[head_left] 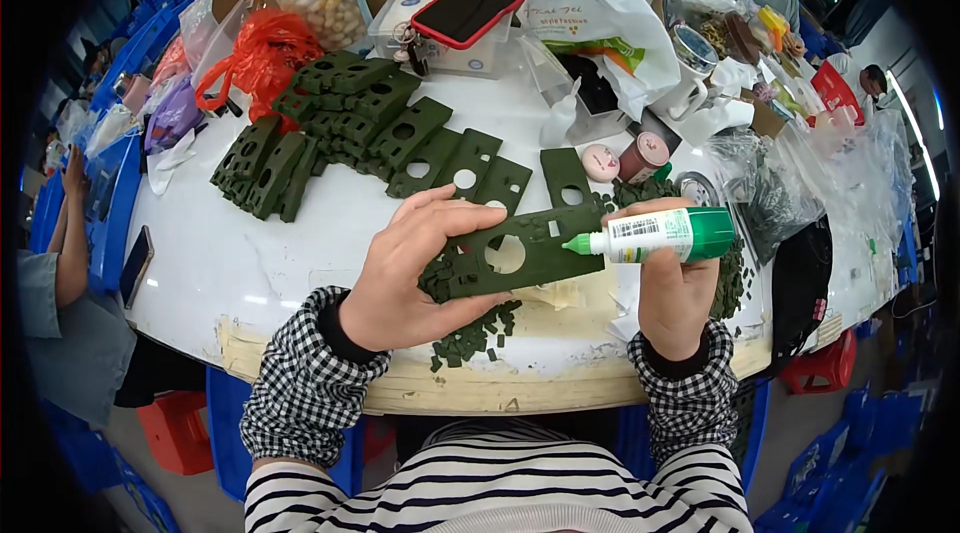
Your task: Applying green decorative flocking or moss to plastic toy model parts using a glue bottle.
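Two hands at work over the white desk: left hand clamped on a dark green flat plate with a round hole, fingers curled over its left end; right hand closed around a green-capped glue bottle. Gluing step apparently in hand, nozzle touching the plate's right edge. Next, probably a gentle squeeze and steady plate. Plate held just above the desk's near edge, long axis left to right, slightly rising rightward. Bottle lying horizontal, tip pointing left. Small green pieces scattered beneath; more plates stacked farther back.
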Demonstrator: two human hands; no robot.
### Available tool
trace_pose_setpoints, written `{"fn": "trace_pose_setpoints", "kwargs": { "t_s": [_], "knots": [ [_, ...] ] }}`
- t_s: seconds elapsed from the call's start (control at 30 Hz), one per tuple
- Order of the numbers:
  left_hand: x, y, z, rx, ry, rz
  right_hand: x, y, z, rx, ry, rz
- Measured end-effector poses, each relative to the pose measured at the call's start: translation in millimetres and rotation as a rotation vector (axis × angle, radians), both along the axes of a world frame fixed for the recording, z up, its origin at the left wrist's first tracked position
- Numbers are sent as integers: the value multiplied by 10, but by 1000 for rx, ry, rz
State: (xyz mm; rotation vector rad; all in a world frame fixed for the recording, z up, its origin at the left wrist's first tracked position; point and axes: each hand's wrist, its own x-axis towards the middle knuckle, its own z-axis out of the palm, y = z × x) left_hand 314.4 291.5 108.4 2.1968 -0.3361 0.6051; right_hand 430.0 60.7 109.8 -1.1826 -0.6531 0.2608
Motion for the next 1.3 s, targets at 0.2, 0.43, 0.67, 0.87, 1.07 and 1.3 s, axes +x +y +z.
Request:
{"fn": "trace_pose_setpoints", "kwargs": {
  "t_s": [0.2,0.43,0.67,0.87,1.07,1.3],
  "knots": [
    [14,-26,-14,76,13,7,49,16,-3,26,40,52],
    [19,-72,-29,126,-16,22,47,33,-22,1,21,43],
    [8,-69,-33,121,-5,11,38,27,-36,-13,10,39],
    [10,-59,-31,138,-23,9,34,39,-19,-22,-22,38],
    [0,-69,-23,116,-3,13,32,38,-18,-27,-34,35],
    [-4,-69,-24,110,-7,12,18,41,7,-50,-27,26]
  ]
}}
